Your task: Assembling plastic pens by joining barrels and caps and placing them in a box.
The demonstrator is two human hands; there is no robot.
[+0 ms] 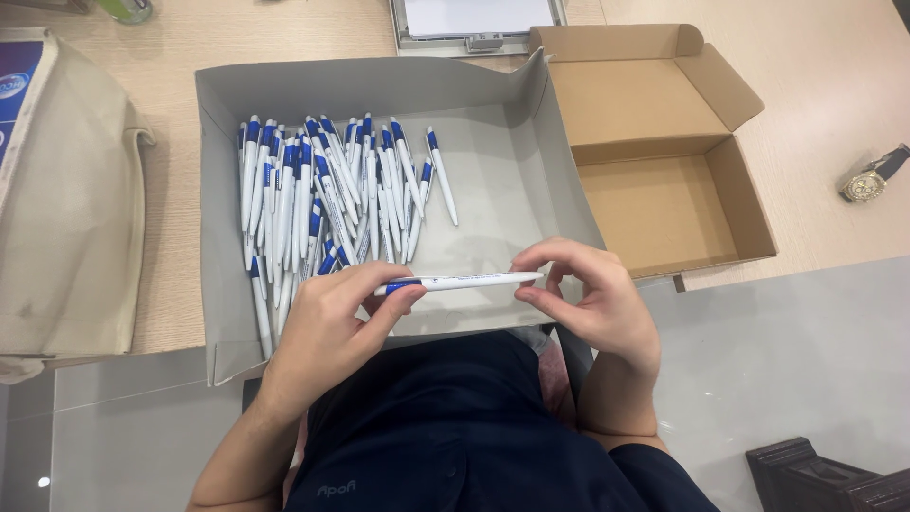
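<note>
A white pen with a blue grip (464, 281) lies level between both hands, over the near edge of a grey box lid (379, 81). My left hand (332, 327) pinches its blue end. My right hand (592, 299) holds the white tip end with thumb and fingers. Inside the grey lid lies a heap of several more white and blue pens (322, 194), mostly on its left half.
An empty brown cardboard box (664, 204) with open flaps sits right of the grey lid. A wristwatch (872, 177) lies at the far right on the wooden table. A beige cloth bag (66, 199) fills the left side. A clipboard (474, 24) lies at the back.
</note>
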